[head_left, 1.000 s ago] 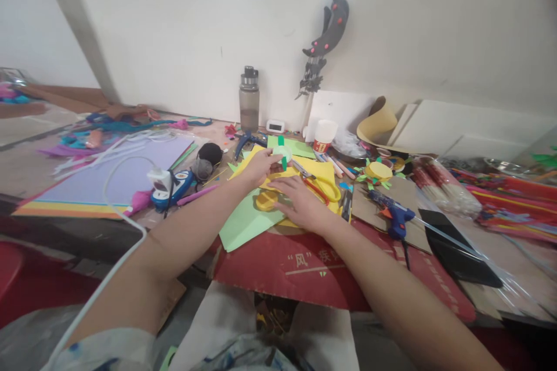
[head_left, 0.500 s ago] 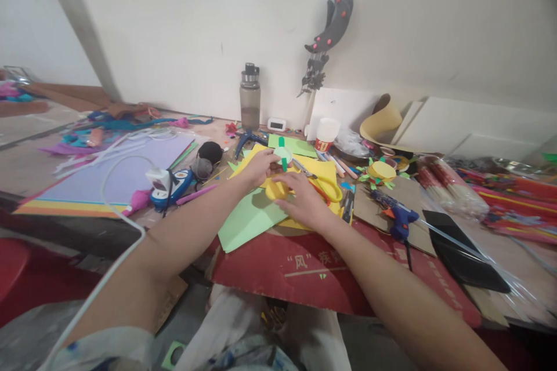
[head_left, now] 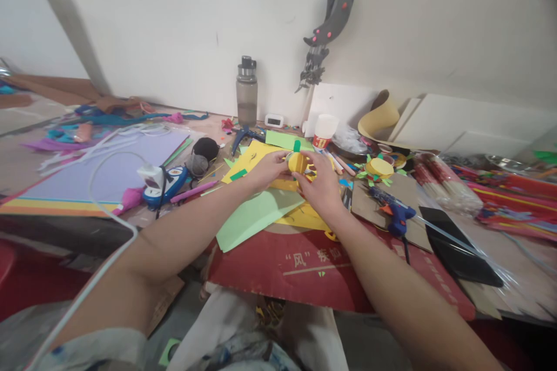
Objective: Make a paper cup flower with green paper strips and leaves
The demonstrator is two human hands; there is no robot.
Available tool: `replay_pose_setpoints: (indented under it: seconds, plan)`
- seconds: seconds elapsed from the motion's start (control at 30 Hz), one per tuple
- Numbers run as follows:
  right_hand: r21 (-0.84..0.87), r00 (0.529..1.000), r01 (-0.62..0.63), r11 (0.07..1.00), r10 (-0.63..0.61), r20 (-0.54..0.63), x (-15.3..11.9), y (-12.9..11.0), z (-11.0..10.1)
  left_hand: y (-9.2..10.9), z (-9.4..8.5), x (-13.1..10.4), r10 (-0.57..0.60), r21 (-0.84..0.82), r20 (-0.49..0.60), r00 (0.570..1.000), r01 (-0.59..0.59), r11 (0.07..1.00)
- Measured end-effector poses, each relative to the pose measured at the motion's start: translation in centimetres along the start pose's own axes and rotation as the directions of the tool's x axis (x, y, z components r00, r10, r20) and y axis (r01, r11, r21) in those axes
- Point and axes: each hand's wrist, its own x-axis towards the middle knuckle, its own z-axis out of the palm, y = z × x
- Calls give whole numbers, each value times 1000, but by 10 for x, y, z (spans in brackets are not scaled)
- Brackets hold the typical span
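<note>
My left hand (head_left: 275, 168) and my right hand (head_left: 322, 184) meet over the middle of the table, both closed around a small round yellow paper piece (head_left: 296, 163). A dark green paper tab (head_left: 297, 145) sticks up at its top. The pale ring with green tabs seen earlier is mostly hidden behind the yellow piece and my fingers. Beneath my hands lie yellow paper sheets (head_left: 241, 161) and a light green sheet (head_left: 256, 217). A loose dark green strip (head_left: 238, 174) rests on the yellow paper near my left wrist.
A blue glue gun (head_left: 398, 217) lies on cardboard at right, near a yellow paper turtle-like piece (head_left: 379, 168). Behind stand a water bottle (head_left: 246, 95) and a paper cup (head_left: 324, 130). At left are a power strip (head_left: 167, 188), its white cable and stacked coloured paper (head_left: 100, 177).
My right hand has lifted the yellow piece up against the green-tabbed ring in my left hand. Both hands have shifted slightly right, and the view has moved a little.
</note>
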Motion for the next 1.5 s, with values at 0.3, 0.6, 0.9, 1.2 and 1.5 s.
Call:
replay_pose_setpoints:
  seconds: [0.3,0.6,0.9,1.2,1.5]
  plan:
    - [-45,1000,25,999,-25,-9,1,2,-4,-6,0,1,64,-26,61,996,-63,998]
    - [-85,999,35,996,-37,-24,1,1,-2,-5,-1,2,152,93,68,986,-158,983]
    - [-51,998,31,998,-34,-50,3,-2,-4,-11,-3,3,92,42,43,995,-93,995]
    - [-27,998,20,999,-21,-52,1,-3,-5,-9,0,3,39,-35,41,998,-38,999]
    - [-54,999,4,999,-6,-44,1,-4,-5,-17,-7,8,67,-46,127,990,-62,997]
